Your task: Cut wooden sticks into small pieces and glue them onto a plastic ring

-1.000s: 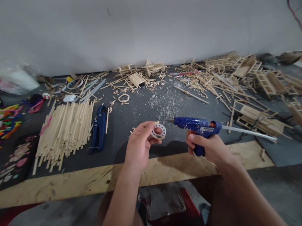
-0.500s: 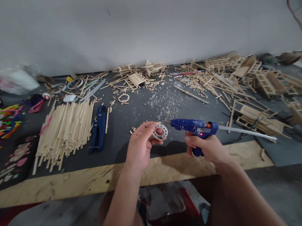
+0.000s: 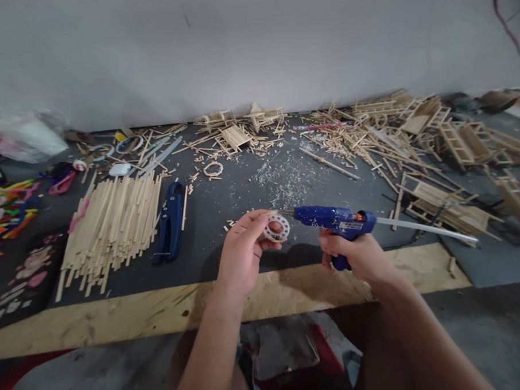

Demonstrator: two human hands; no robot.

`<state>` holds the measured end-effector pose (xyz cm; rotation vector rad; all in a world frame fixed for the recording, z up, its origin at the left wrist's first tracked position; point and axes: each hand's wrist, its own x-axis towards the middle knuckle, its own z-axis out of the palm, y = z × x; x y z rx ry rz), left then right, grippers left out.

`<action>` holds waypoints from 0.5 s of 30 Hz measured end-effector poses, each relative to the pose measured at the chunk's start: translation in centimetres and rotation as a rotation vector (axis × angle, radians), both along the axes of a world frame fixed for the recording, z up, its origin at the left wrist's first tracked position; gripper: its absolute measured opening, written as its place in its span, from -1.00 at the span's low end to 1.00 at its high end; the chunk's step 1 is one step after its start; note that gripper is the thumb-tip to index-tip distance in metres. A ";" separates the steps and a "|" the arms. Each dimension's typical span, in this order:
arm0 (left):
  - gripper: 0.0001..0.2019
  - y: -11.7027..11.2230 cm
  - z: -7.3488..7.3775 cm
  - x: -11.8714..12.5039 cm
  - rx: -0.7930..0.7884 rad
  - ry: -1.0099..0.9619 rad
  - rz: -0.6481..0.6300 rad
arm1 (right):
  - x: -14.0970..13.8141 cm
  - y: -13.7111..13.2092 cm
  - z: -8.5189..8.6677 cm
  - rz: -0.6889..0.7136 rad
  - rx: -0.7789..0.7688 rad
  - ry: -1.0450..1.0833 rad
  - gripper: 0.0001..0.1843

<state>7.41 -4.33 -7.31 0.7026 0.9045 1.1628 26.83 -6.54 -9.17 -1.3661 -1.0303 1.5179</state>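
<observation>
My left hand (image 3: 242, 249) pinches a white ring with round holes (image 3: 277, 228) above the table. Small bits of wood show at the ring's upper and lower edges. A blue hot glue gun (image 3: 334, 221) is gripped in my right hand (image 3: 361, 254), its nozzle pointing left at the top of the ring. Whether nozzle and ring touch, I cannot tell. From the gun's back sticks out a long pale glue stick (image 3: 426, 229).
Left of my hands lie blue cutters (image 3: 170, 223), a pile of thin wooden sticks (image 3: 112, 229) and a dark patterned phone (image 3: 27, 280). Behind are a small wooden ring (image 3: 213, 169) and glue scraps (image 3: 282, 181). Wooden models (image 3: 453, 203) crowd the right side.
The red light on the glue gun's side no longer shows. Both hands, the ring and the gun have stayed almost in place.
</observation>
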 end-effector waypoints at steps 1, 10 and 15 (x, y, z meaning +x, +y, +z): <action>-0.85 0.0 0.0 0.0 0.003 -0.003 0.000 | 0.0 0.0 0.0 -0.002 0.002 0.001 -0.77; -0.85 0.0 0.1 0.1 0.002 -0.010 -0.005 | 0.2 -0.1 -0.1 0.012 0.000 -0.010 -0.77; -0.86 0.0 0.0 0.1 -0.005 -0.009 0.001 | 0.2 0.0 -0.1 -0.007 -0.014 -0.008 -0.75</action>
